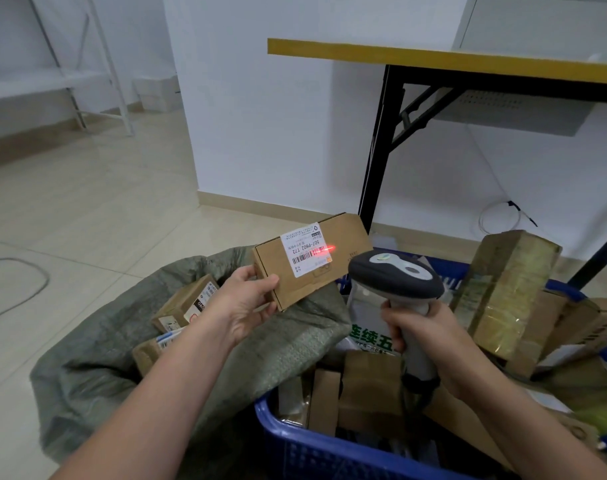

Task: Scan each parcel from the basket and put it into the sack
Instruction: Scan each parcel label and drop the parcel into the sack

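Half of the red line misses the barcode on the parcel (312, 261), so I should turn the scanner (395, 275), gripped by my right hand (423, 337), slightly toward 8 o'clock. This flat brown carton with a white label (305, 249) is pinched by my left hand (246, 303) above the sack (122, 341), at 10 o'clock from the basket (295, 441).

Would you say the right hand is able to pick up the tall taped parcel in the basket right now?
Probably not yet: the right hand grips the scanner, though the tall taped parcel sits uncovered close beside it.
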